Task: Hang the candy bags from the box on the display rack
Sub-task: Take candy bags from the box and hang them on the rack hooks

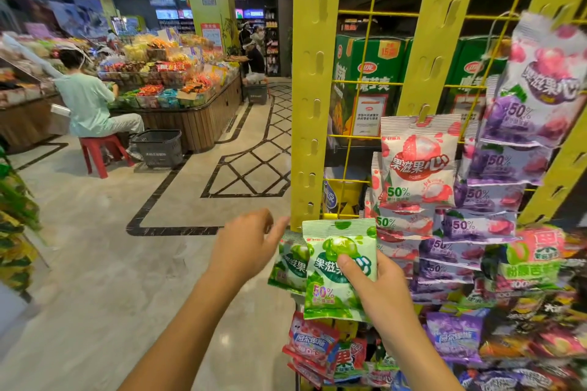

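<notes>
Candy bags hang in overlapping columns on the display rack (pixel 313 89), whose yellow perforated strips are fixed to a yellow wire grid. We hold one green candy bag (pixel 336 292) in our right hand (pixel 381 292), low in front of the leftmost strip and just under its bottom end. The thumb presses on the printed front and the other fingers curl behind the bag, so it is pinched between them. A second green bag (pixel 290 263) sits just behind and to the left of it, partly covered. Our left hand (pixel 247 244) holds nothing. Its fingers are loosely bent and the forefinger reaches toward the top corner of that second bag, though we cannot tell whether it touches.

On the middle strip hang white-and-red lychee bags (pixel 419 162), and on the next strip purple grape bags (pixel 508 168). Below our hands lies a heap of mixed packets (pixel 311 349); we cannot make out what holds them. Behind the grid stand closed green cartons (pixel 371 73). Across the floor a grey shopping basket (pixel 158 147) stands beside a red stool (pixel 98 155) where a person sits, its contents hidden from us.
</notes>
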